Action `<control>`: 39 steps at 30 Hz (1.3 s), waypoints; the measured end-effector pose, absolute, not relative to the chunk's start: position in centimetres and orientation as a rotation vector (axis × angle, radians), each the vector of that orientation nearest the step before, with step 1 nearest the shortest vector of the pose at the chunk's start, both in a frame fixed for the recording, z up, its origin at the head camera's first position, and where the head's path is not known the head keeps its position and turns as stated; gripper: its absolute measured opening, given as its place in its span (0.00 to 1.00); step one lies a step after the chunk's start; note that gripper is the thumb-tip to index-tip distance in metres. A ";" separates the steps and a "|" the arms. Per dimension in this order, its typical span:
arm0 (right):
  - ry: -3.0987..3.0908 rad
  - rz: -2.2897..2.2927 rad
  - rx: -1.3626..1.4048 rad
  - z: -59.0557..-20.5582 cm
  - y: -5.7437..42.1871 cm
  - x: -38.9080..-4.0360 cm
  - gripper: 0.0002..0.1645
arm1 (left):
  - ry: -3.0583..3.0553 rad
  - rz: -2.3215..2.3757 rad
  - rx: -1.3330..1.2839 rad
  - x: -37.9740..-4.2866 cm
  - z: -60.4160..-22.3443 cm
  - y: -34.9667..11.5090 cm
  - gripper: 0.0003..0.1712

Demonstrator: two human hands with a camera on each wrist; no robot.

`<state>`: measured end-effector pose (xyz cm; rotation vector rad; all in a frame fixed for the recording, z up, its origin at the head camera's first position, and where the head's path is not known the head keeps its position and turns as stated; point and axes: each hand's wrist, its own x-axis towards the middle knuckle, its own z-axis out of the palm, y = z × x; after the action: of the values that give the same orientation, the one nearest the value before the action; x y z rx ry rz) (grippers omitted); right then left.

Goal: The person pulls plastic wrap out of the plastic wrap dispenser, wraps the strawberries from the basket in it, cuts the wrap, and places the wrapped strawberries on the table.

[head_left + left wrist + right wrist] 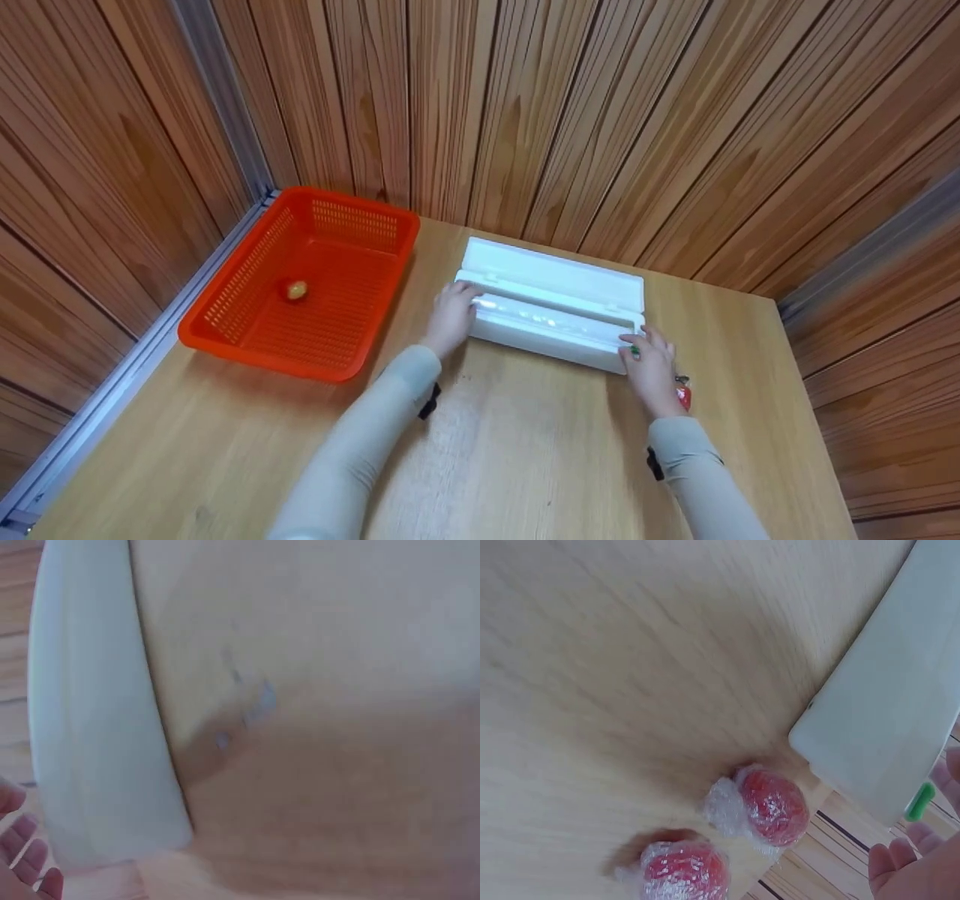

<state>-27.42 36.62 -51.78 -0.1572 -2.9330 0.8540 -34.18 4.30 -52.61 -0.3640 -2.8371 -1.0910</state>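
Note:
A long white cling film box stands on the table, its lid tipped back. Shiny clear film on a roll shows inside. My left hand is at the box's left end, fingertips by the roll; its fingers appear loosely bent beyond the box's end in the left wrist view. At the right end is my right hand, fingertips at the rim beside a small green piece. I cannot tell whether either hand pinches the film.
An orange basket stands at the left, a small pale yellowish item in it. Near my right hand lie two film-wrapped red round items, the other wrapped item lower down. Wood-panelled walls enclose the table.

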 end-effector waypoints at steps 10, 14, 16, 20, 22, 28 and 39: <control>-2.846 0.864 -0.176 -52.2 36.3 -28.7 0.10 | -2.872 -0.914 -0.313 -35.2 -52.9 3.8 0.11; -2.789 0.815 -0.160 -52.1 36.1 -29.3 0.08 | -2.843 -0.880 -0.289 -35.6 -52.7 3.8 0.10; -2.749 0.787 -0.155 -52.1 36.0 -29.6 0.08 | -2.825 -0.887 -0.275 -35.8 -52.6 3.7 0.09; -2.694 0.773 -0.192 -51.9 35.7 -30.1 0.09 | -2.787 -0.935 -0.262 -36.2 -52.2 3.7 0.08; -2.713 0.819 -0.260 -51.7 35.6 -30.3 0.10 | -2.780 -0.973 -0.259 -36.4 -52.0 3.7 0.07; -2.787 0.966 -0.412 -50.9 35.4 -31.0 0.13 | -2.786 -1.151 -0.219 -37.0 -51.4 3.8 0.08; -2.798 1.148 -0.382 -49.8 35.2 -31.4 0.15 | -2.688 -1.507 -0.161 -37.4 -50.4 3.4 0.10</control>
<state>-31.37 35.17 -49.80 -0.3824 -2.7980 1.1482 -37.37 3.42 -50.40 -0.1613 -2.6884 -1.5073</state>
